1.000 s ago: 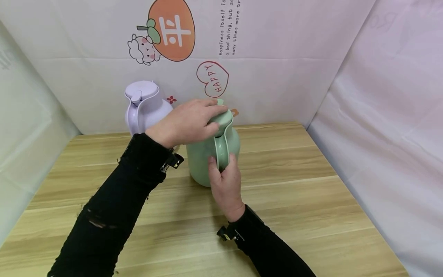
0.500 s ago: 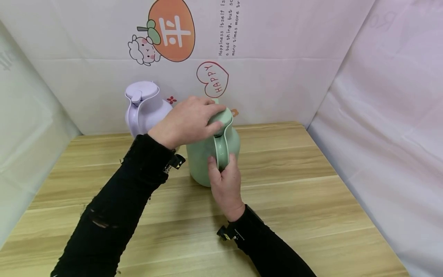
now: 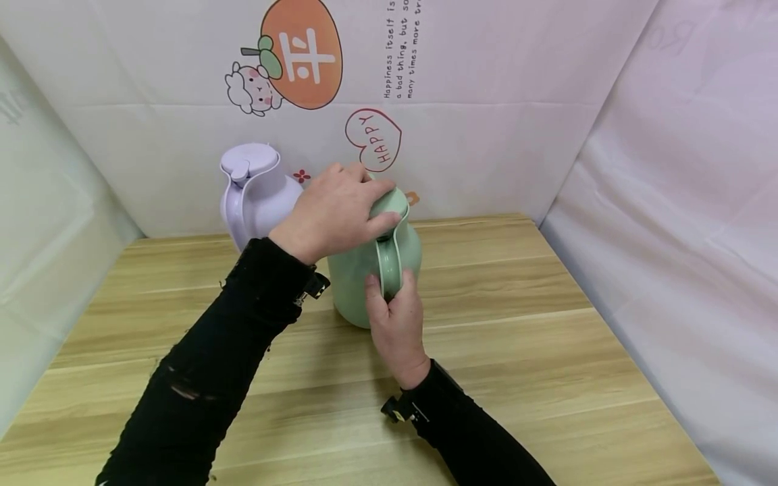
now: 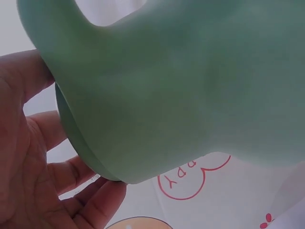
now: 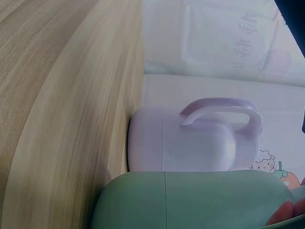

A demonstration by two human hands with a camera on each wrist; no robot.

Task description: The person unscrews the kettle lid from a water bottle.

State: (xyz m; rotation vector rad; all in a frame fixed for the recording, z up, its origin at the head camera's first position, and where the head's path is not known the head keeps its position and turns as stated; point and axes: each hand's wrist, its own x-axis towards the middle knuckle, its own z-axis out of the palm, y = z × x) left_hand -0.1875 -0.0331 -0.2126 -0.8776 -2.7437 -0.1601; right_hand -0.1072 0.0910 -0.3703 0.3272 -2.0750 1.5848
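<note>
Table [image 3: 547,351] open rightward; hands grip green jug [image 3: 358,270]

Your two bare hands, left hand [image 3: 333,212] and right hand [image 3: 398,322], come out of long black sleeves [image 3: 200,378]. Left sleeve fabric looks scuffed mid-forearm. Small black clip mount [image 3: 316,286] at each wrist, silver bits on it.

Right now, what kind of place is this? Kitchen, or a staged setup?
Likely a staged tabletop booth, not a kitchen: a wooden table boxed in by white sheet walls with cartoon stickers, holding just a green jug and a lilac jug.
</note>
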